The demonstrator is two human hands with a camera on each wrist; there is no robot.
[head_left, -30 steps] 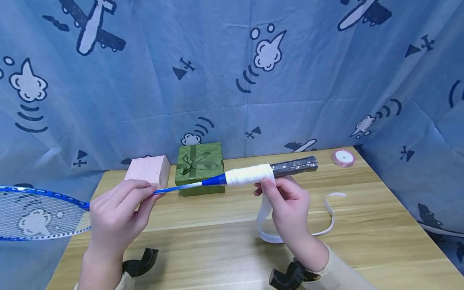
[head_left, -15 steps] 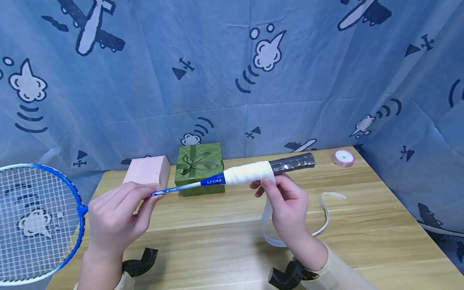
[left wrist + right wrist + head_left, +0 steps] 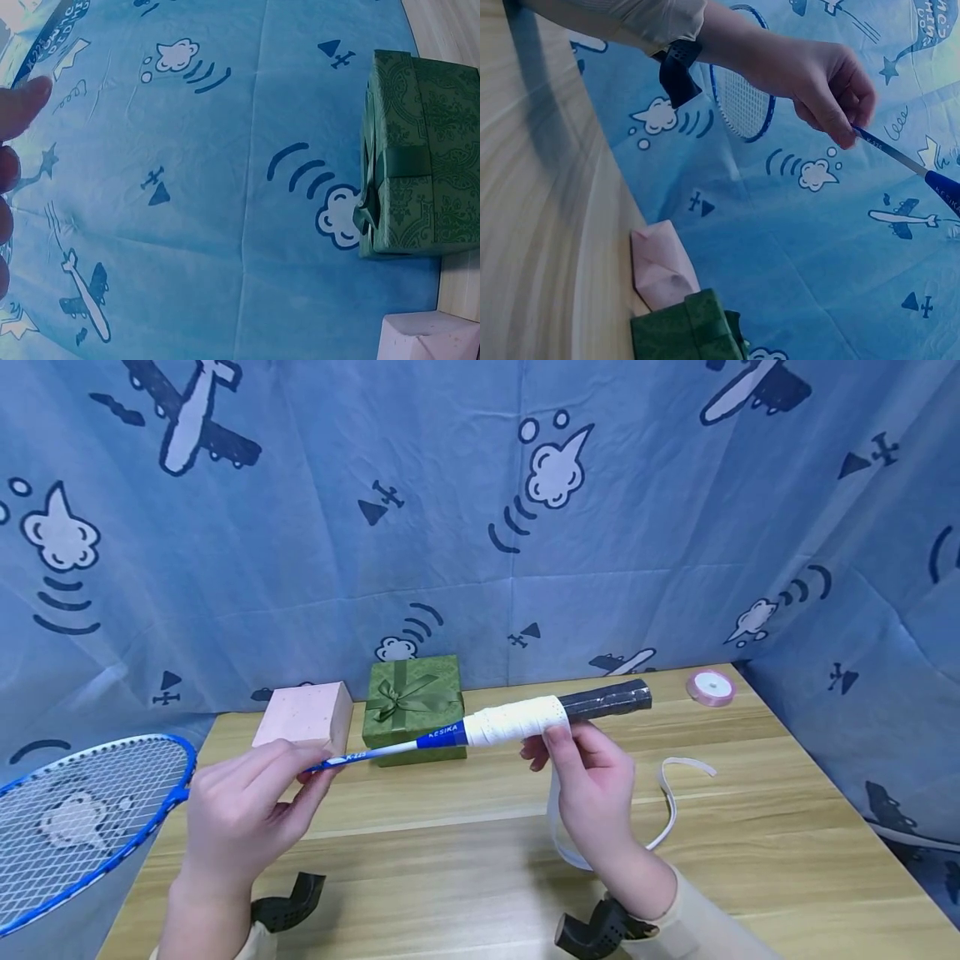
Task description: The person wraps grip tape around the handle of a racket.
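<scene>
Left hand (image 3: 243,806) pinches the thin blue-and-white shaft of the blue-framed badminton racket (image 3: 390,747) between thumb and fingertips, fingers curled round it. Right hand (image 3: 592,785) grips under the handle where the white perforated grip tape (image 3: 517,722) ends, thumb pressed on the tape edge; the loose white tape tail (image 3: 667,802) hangs from that hand, loops down to the light wooden table (image 3: 750,860) and curls up at its right.

Racket is held in the air above the table, long axis roughly left-right with a slight tilt: strung head (image 3: 82,814) low at left off the table edge, bare black handle end (image 3: 611,697) higher at right.

Behind the shaft: pink rectangular block (image 3: 307,714) and green gift box with bow (image 3: 412,702), side by side at the back edge. Pink ribbon spool (image 3: 709,687) sits far right, well apart. Nothing lies between the hands.
</scene>
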